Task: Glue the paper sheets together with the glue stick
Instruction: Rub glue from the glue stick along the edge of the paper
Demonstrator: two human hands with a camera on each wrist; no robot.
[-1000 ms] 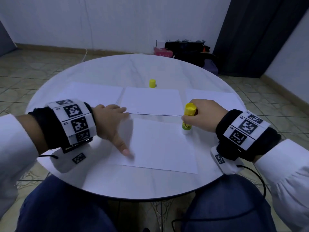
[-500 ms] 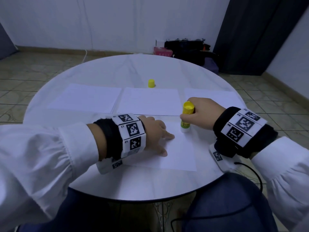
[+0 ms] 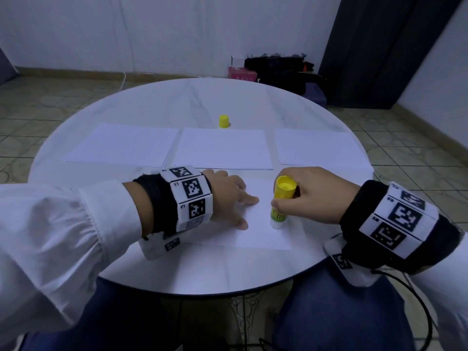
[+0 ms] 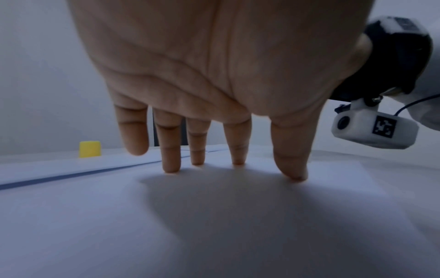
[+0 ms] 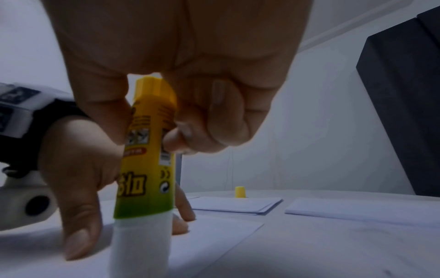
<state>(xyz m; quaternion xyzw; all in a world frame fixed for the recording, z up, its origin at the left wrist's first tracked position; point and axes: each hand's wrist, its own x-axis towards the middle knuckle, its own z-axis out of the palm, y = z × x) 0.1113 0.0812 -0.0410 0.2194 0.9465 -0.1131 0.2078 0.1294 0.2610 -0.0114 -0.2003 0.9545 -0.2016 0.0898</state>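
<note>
- The right hand [image 3: 314, 196] gripped the glue stick [image 3: 280, 202], its tip down on the near sheet [image 3: 258, 236].
- The left hand [image 3: 228, 196], fingers straight, had shifted rightward along that sheet, pinning it just beside the stick; gluing appeared under way.
- Three paper stacks [image 3: 222, 148] and the yellow cap [image 3: 224, 121] lay beyond.

Table [image 3: 157, 102]: smooth, faintly glossy white top with pale marble-like veining; sheets [image 3: 222, 150] on it are thin matt white paper, and the near sheet [image 3: 260, 236] looks the same. Glue stick [image 3: 279, 206]: smooth plastic, yellow-to-green printed label with a slight sheen, translucent white matt lower end; loose cap [image 3: 224, 121] is plain yellow plastic. Sleeves [image 3: 63, 224] are soft white cloth gathered at the cuff, wristbands [image 3: 354, 219] black fabric carrying matt printed marker tiles, floor [image 3: 50, 97] dull patterned tile.
</note>
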